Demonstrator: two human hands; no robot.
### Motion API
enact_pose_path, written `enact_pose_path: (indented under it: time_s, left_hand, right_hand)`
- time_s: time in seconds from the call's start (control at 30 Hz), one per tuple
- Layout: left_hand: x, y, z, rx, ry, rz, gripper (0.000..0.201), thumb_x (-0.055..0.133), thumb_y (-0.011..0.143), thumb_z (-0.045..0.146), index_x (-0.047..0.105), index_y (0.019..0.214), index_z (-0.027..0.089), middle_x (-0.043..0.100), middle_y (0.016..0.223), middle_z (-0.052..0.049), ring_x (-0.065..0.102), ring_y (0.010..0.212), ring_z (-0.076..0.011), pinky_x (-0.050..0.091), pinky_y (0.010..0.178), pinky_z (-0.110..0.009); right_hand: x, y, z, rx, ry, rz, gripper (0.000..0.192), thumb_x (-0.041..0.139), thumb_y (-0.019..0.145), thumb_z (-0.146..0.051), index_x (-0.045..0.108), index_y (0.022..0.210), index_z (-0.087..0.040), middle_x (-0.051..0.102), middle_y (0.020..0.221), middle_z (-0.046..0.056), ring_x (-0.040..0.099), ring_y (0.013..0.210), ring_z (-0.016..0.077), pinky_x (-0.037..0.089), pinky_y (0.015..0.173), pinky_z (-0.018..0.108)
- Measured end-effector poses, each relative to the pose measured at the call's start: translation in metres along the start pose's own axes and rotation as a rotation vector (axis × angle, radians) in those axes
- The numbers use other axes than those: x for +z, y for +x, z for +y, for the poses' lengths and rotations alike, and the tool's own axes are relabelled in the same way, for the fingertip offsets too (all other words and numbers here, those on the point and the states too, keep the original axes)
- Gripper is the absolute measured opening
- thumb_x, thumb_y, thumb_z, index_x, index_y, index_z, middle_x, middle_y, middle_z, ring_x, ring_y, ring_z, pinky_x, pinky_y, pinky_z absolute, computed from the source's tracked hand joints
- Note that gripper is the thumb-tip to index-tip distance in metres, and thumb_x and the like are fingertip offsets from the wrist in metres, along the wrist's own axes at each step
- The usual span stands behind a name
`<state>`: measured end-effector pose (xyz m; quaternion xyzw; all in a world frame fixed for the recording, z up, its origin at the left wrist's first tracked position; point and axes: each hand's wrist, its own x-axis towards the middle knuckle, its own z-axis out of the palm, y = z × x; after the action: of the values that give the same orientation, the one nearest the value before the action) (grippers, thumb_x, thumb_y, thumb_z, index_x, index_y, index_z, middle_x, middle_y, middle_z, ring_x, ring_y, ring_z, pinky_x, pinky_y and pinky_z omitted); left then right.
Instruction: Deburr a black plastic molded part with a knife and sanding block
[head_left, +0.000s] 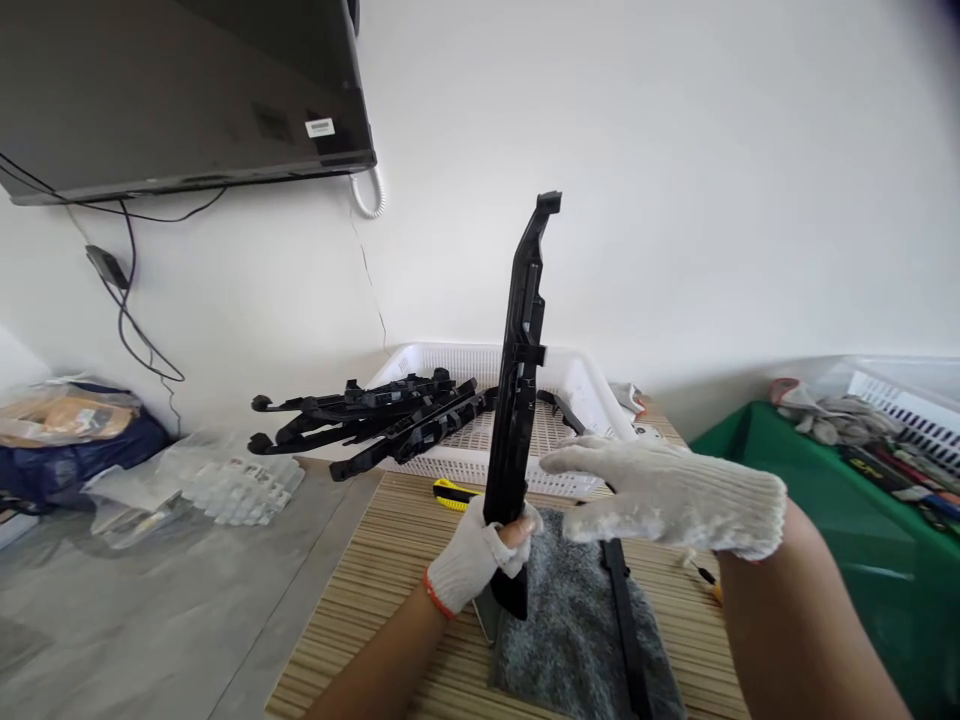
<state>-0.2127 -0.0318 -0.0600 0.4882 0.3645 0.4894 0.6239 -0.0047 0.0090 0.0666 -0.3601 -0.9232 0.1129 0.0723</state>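
Note:
My left hand [484, 555], in a white knit glove with the thumb tip bare, is wrapped round the lower part of a long black plastic bracket [516, 380]. The bracket stands nearly upright above the table, its hooked end at the top. To its right, my gloved right hand [660, 490] hovers with fingers stretched out and apart from the bracket, holding nothing. Beneath the hands lies a grey cloth [555, 630]. A second thin black plastic strip [624, 630] rests on the cloth, its upper end hidden by my right hand.
A white plastic basket [592, 390] holds several black brackets [405, 410] sticking out leftward. A yellow utility knife [454, 494] lies before it on the striped wooden table [390, 600]. At right, a green-covered surface [810, 530] bears gloves and tools. Plastic bags [225, 480] lie on the floor.

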Motion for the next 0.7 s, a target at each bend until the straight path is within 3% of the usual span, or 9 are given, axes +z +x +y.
enact_pose_path:
  time_s: [0.13,0.23,0.37,0.5,0.7]
  left_hand:
    - [0.000,0.000,0.002,-0.046,0.033,0.034,0.059,0.079,0.059,0.070,0.060,0.072,0.016,0.040,0.042,0.008,0.031,0.035,-0.0062,0.023,0.040,-0.024]
    - [0.000,0.001,0.003,-0.064,0.033,0.036,0.058,0.079,0.059,0.070,0.059,0.072,0.017,0.039,0.042,0.008,0.031,0.035,-0.0064,0.022,0.040,-0.024]
    - [0.001,0.005,0.001,-0.116,0.069,0.071,0.058,0.079,0.060,0.071,0.056,0.069,0.017,0.039,0.042,0.008,0.030,0.036,-0.0059,0.023,0.040,-0.024]
    - [0.000,0.009,-0.004,-0.164,0.127,0.127,0.061,0.078,0.057,0.073,0.055,0.065,0.018,0.040,0.042,0.007,0.031,0.036,-0.0056,0.023,0.039,-0.024]
    - [-0.001,0.013,-0.005,-0.184,0.117,0.166,0.058,0.081,0.056,0.068,0.059,0.071,0.016,0.040,0.045,0.008,0.032,0.036,-0.0054,0.023,0.039,-0.024]
  right_hand:
    - [-0.004,0.002,-0.009,-0.037,0.136,-0.169,0.064,0.066,0.085,-0.039,0.053,0.146,-0.027,0.057,0.141,0.012,0.058,0.124,0.0305,0.048,0.102,0.044]
    - [-0.007,-0.006,-0.009,-0.043,0.190,-0.158,0.073,0.064,0.082,-0.028,0.045,0.152,-0.032,0.055,0.143,0.009,0.057,0.124,0.0290,0.049,0.101,0.042]
    - [-0.010,-0.023,-0.006,-0.011,0.199,-0.113,0.076,0.063,0.075,-0.022,0.051,0.147,-0.038,0.053,0.147,0.005,0.051,0.133,0.0316,0.048,0.104,0.045]
    - [-0.006,-0.034,0.001,-0.007,0.256,-0.076,0.069,0.057,0.079,-0.019,0.054,0.144,-0.041,0.054,0.147,0.001,0.050,0.135,0.0286,0.044,0.110,0.045]
    - [-0.001,-0.033,0.011,-0.014,0.262,0.013,0.039,0.049,0.097,-0.033,0.064,0.133,-0.032,0.060,0.140,0.004,0.053,0.132,0.0259,0.041,0.113,0.041]
